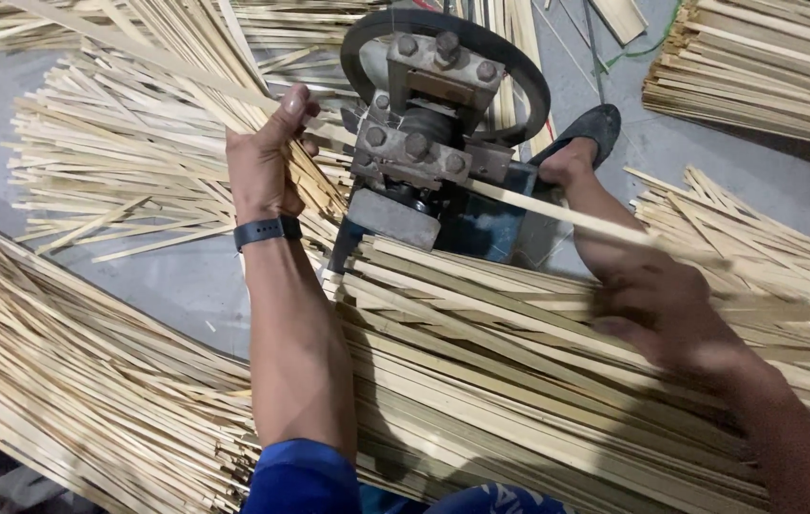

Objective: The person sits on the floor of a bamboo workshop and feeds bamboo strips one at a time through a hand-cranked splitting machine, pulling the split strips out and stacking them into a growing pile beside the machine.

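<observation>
A grey metal machine [424, 143] with bolts and a black wheel stands on the floor in the middle. My left hand [267, 157] is closed on a pale bamboo strip [186, 71] coming out of the machine's left side. My right hand [657, 305], blurred with motion, holds a bamboo strip [557, 211] that enters the machine from the right. A dark band sits on my left wrist. A big pile of bamboo strips [481, 381] lies across my lap, under both arms.
Heaps of split bamboo strips [90, 171] cover the grey floor at left, and another bundle [767, 67] lies at the top right. A foot in a black sandal [581, 143] rests beside the machine. A green cord [652, 43] runs near the top.
</observation>
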